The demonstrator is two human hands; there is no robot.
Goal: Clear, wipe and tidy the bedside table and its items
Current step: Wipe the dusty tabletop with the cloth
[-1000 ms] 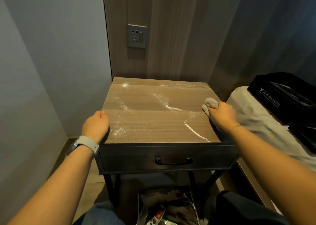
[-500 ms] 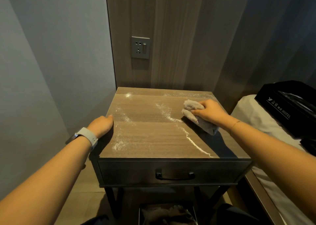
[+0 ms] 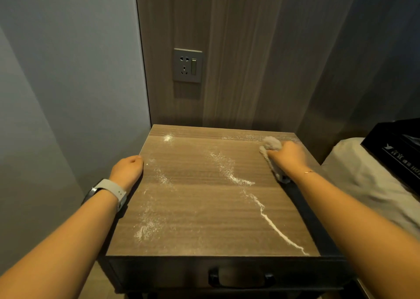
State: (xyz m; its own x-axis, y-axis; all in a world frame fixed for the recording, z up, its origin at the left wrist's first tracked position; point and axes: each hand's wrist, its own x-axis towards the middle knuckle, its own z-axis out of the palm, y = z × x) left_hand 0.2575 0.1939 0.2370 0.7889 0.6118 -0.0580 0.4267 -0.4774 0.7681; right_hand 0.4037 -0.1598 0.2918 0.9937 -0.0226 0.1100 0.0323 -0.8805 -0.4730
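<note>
The bedside table has a wood-grain top streaked with white powder, in patches at the left and a thin line toward the front right corner. My right hand grips a bunched grey cloth and presses it on the top near the back right corner. My left hand, with a watch on the wrist, holds the table's left edge, fingers curled over it.
A dark drawer front with a handle faces me below the top. A wall socket sits on the wood panel behind. At the right lies a pillow on the bed with a black hotel box on it.
My right hand has swept the cloth from the middle right of the top back to the far right corner. The left hand stays on the left edge. The view has moved closer.
</note>
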